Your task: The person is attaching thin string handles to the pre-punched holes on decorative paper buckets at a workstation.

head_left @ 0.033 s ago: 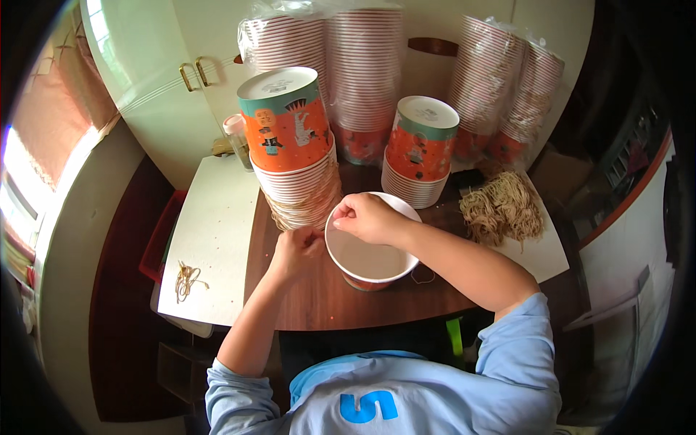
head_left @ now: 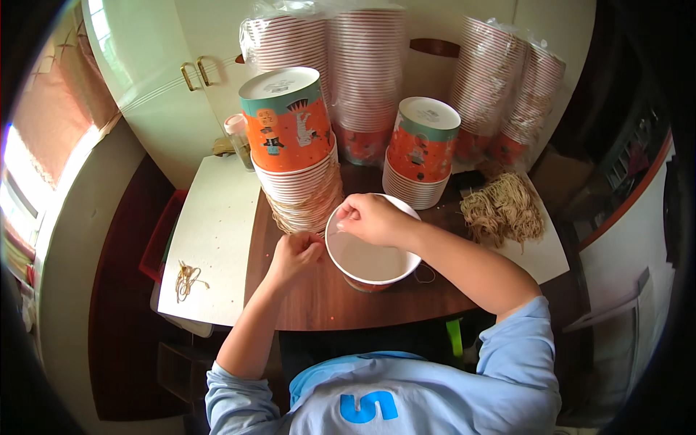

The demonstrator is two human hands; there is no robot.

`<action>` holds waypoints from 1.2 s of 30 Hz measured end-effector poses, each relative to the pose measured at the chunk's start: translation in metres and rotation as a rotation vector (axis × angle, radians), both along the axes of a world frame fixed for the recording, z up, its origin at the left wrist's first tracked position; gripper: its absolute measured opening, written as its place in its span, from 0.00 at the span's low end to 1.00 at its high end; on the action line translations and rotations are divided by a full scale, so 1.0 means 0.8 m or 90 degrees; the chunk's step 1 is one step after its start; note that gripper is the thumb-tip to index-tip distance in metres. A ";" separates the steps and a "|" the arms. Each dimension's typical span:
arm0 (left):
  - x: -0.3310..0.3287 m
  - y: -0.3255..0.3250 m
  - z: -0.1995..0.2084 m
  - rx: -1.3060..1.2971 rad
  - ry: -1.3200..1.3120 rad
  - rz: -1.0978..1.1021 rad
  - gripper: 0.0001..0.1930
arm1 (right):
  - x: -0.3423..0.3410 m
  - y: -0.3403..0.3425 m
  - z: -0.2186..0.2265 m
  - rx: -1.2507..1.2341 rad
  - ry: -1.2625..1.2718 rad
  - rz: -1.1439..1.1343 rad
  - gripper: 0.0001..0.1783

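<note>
A paper tub [head_left: 373, 259] with a white inside stands mouth up on the brown table, close in front of me. My right hand [head_left: 368, 219] reaches over its far left rim, thumb and fingertips pinched together. Beside the tub's left wall my left hand [head_left: 296, 254] is closed, thumb against curled fingers. Whatever either pinch holds is too small to make out. A thin string [head_left: 426, 274] loops out from the tub's right side. Just beyond my left hand rises an upside-down stack of orange-and-green tubs [head_left: 286, 138], with tan strings [head_left: 308, 206] around its lower rims.
A shorter inverted tub stack [head_left: 423, 152] stands beyond the tub. Plastic-wrapped stacks [head_left: 366, 69] line the back. At right lies a tan string heap [head_left: 504, 206]; a small string bundle [head_left: 187, 281] lies on the white left tabletop [head_left: 217, 239]. A lidded jar [head_left: 238, 138] stands behind.
</note>
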State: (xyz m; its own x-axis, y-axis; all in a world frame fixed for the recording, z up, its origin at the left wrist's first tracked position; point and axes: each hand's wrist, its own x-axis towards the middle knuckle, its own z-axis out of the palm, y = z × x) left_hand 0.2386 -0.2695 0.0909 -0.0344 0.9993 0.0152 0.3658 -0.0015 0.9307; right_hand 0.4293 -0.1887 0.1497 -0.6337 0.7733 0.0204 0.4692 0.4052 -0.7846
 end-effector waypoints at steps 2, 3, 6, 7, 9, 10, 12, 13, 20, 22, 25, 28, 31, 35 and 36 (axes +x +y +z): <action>-0.004 -0.028 -0.012 -0.043 -0.141 0.022 0.08 | 0.024 -0.023 0.031 0.042 -0.022 0.050 0.12; -0.006 -0.042 -0.016 -0.100 -0.320 0.015 0.07 | 0.038 -0.039 0.039 0.082 -0.009 0.075 0.11; -0.009 -0.082 -0.030 -0.168 -0.635 -0.039 0.06 | 0.062 -0.092 0.035 0.207 0.047 0.101 0.08; -0.002 -0.095 -0.030 -0.190 -0.675 -0.030 0.07 | 0.066 -0.113 0.030 0.254 0.085 0.105 0.07; 0.008 -0.119 -0.029 -0.227 -0.740 -0.041 0.07 | 0.069 -0.149 0.017 0.243 0.066 0.153 0.09; 0.016 -0.127 -0.033 -0.210 -0.797 -0.069 0.08 | 0.069 -0.166 0.003 0.225 0.079 0.159 0.09; 0.038 -0.138 -0.034 -0.164 -0.875 -0.098 0.08 | 0.060 -0.189 -0.040 0.222 0.140 0.158 0.10; 0.043 -0.140 -0.046 -0.148 -0.872 -0.100 0.08 | 0.053 -0.193 -0.059 0.219 0.157 0.142 0.09; 0.055 -0.134 -0.053 -0.102 -0.835 -0.084 0.05 | 0.025 -0.182 -0.127 -0.144 0.309 -0.012 0.07; 0.057 -0.132 -0.067 0.006 -0.767 -0.042 0.05 | 0.021 -0.182 -0.112 -0.134 0.314 -0.016 0.06; 0.062 -0.135 -0.064 0.046 -0.676 -0.007 0.05 | 0.026 -0.182 -0.104 0.143 0.227 -0.023 0.04; 0.065 -0.140 -0.063 0.104 -0.453 0.018 0.04 | 0.032 -0.178 -0.093 0.229 0.243 -0.111 0.05; 0.076 -0.142 -0.062 0.133 -0.363 0.047 0.03 | 0.024 -0.184 -0.086 0.026 0.297 -0.137 0.06; 0.073 -0.141 -0.043 0.274 -0.053 0.031 0.03 | 0.018 -0.181 -0.095 0.067 0.294 -0.125 0.06; 0.072 -0.142 -0.042 0.273 -0.053 0.033 0.03 | 0.017 -0.181 -0.095 0.066 0.294 -0.123 0.06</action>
State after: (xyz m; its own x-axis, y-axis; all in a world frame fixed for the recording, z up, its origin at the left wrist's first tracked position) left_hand 0.2962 -0.3830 0.0574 -0.1032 0.9002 0.4231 0.2998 -0.3774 0.8761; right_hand 0.4430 -0.3337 0.0736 -0.3864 0.8546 0.3470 0.1574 0.4318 -0.8881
